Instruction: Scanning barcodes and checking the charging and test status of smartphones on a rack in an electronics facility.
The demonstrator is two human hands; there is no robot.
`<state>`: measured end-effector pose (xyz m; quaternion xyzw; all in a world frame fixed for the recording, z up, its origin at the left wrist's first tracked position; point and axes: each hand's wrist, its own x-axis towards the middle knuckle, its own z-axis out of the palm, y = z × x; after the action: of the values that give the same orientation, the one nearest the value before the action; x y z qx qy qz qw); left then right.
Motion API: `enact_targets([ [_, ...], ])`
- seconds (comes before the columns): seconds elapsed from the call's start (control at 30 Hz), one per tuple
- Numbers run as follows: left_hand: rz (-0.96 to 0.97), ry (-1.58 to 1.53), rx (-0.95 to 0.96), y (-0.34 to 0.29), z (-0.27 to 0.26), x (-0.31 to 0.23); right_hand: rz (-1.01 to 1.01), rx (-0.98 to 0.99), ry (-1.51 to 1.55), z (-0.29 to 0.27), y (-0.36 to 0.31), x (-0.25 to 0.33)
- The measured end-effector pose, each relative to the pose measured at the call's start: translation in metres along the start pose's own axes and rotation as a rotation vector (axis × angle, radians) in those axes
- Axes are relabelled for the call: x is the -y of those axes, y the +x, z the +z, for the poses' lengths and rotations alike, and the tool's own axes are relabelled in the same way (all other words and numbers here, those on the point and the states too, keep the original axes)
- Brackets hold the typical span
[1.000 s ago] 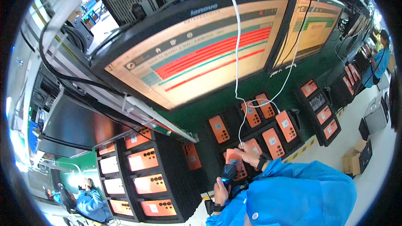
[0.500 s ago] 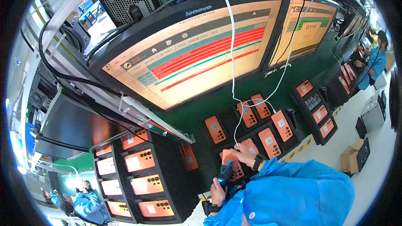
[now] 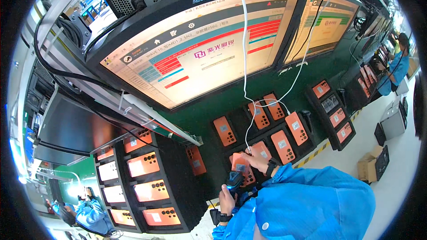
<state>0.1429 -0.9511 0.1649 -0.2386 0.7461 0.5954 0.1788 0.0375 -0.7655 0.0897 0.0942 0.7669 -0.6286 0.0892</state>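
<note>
My left hand (image 3: 227, 201) is wrapped round the handle of a black barcode scanner (image 3: 235, 179) with a blue light. The scanner's head is close to an orange phone (image 3: 239, 162), which bears a pale label. My right hand (image 3: 258, 160) grips that phone by its upper right end, where the plug of a white cable (image 3: 248, 140) meets it. Part of the phone is hidden by my fingers and the scanner. Beneath it lies another orange phone (image 3: 248, 178) in a black foam tray (image 3: 267, 131), among several more orange phones.
Two monitors, a left one (image 3: 200, 53) and a right one (image 3: 324, 26), stand behind the tray. Stacked black trays (image 3: 174, 173) of orange phones are at left, and another phone tray (image 3: 331, 114) is at right. Cables hang overhead. Co-workers in blue sit at far left (image 3: 91, 215) and far right (image 3: 397, 69).
A light window with a purple logo has come up over the red rows on the left monitor. The view has shifted slightly. Both hands keep their holds.
</note>
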Motion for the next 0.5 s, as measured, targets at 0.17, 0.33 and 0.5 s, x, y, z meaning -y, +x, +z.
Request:
enact_targets([
  [0.17,-0.018,0.013,0.024,0.002,-0.001,0.013,0.014,0.018,-0.004,0.002,-0.002,-0.004],
  [0.33,-0.019,-0.038,-0.033,0.008,0.003,0.017,0.043,0.039,0.023,0.002,0.005,-0.001],
  [0.5,0.026,-0.018,0.007,0.004,0.000,0.000,-0.050,0.021,0.053,-0.002,0.011,-0.005],
])
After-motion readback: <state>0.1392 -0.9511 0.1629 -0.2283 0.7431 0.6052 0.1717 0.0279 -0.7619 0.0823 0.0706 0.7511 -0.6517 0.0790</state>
